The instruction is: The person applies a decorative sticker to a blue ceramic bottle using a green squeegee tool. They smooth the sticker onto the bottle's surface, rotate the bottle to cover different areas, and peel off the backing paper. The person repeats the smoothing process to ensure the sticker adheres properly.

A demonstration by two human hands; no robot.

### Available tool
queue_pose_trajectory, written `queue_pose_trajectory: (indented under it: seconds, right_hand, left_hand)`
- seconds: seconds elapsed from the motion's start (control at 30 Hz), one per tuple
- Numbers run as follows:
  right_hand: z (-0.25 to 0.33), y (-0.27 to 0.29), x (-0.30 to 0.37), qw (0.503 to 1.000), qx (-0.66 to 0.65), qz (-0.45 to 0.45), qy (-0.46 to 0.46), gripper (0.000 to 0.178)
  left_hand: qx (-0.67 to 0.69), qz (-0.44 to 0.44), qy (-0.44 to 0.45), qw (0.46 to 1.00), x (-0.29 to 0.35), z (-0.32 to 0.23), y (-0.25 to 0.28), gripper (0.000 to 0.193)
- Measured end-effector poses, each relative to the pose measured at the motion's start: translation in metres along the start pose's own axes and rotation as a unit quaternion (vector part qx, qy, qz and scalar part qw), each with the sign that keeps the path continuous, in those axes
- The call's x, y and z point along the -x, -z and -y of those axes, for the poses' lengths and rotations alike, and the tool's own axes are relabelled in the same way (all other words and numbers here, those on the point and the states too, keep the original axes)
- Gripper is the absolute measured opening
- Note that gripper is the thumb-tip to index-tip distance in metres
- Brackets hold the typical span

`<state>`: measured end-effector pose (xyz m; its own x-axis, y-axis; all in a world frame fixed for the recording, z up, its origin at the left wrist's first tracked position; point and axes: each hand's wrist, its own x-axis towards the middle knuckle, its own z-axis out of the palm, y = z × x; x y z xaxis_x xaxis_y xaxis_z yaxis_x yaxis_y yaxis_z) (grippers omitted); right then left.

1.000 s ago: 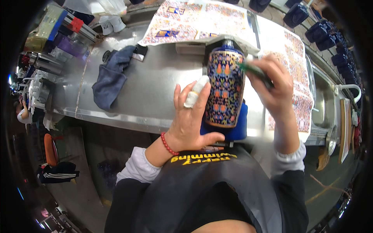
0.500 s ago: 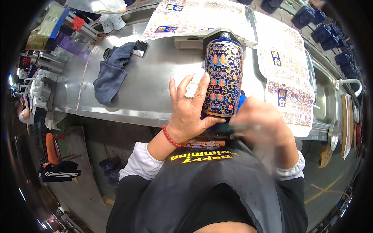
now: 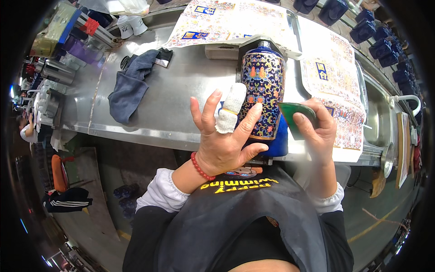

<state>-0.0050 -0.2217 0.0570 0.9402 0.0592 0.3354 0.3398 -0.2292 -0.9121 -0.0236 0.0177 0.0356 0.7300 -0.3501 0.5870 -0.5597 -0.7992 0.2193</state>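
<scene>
A dark blue bottle (image 3: 263,81) covered in a colourful floral pattern lies on its back, its neck pointing away from me. Something blue (image 3: 282,140), perhaps a cloth or pad, shows under its near right side. My left hand (image 3: 224,145) has its fingers spread, the index fingertip against the bottle's patterned side. White cloth (image 3: 234,99) wraps one of its fingers, and a red bead bracelet (image 3: 201,167) circles the wrist. To the right of the bottle, my right hand (image 3: 319,129) pinches a flat green scraper (image 3: 294,117) between thumb and fingers.
Printed patterned sheets (image 3: 258,18) cover the back and right of the steel bench (image 3: 176,109). A grey-blue cloth (image 3: 131,86) lies at left, beside a small black-and-white packet (image 3: 164,56). A sink (image 3: 378,109) stands at far right; several dark blue bottles (image 3: 333,11) line the upper right.
My right hand has risen from the bottle's near end to its right side, bringing the green scraper into clear view. My left fingers have spread wider, and the index finger reaches farther over the bottle.
</scene>
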Motion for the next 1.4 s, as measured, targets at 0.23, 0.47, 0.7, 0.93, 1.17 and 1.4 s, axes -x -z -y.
queue_pose_trajectory:
  seconds: [0.23, 0.47, 0.7, 0.93, 1.17, 1.4]
  right_hand:
    - [0.006, -0.005, -0.008, 0.999, 0.032, 0.017, 0.023, 0.013]
    - [0.002, -0.01, -0.01, 0.999, 0.03, 0.008, 0.02, 0.015]
    - [0.002, -0.012, -0.005, 0.997, -0.004, -0.02, -0.07, 0.019]
    - [0.0, -0.014, -0.002, 0.994, -0.008, -0.029, -0.101, 0.02]
    - [0.015, -0.015, -0.008, 0.986, 0.143, -0.047, 0.076, 0.029]
    - [0.029, -0.035, -0.011, 0.87, 0.444, 0.134, 0.166, 0.062]
  left_hand:
    - [0.001, 0.027, 0.022, 0.999, 0.002, 0.0, 0.002, 0.064]
    - [0.006, 0.011, 0.005, 1.0, -0.001, -0.009, -0.009, 0.071]
    - [0.016, 0.028, -0.044, 0.999, -0.012, -0.022, -0.006, 0.083]
    - [0.01, 0.033, 0.007, 0.999, -0.011, -0.028, -0.005, 0.096]
    - [0.106, 0.033, 0.09, 0.99, 0.001, 0.001, -0.003, 0.109]
    - [0.12, 0.065, 0.054, 0.989, 0.002, 0.006, -0.012, 0.109]
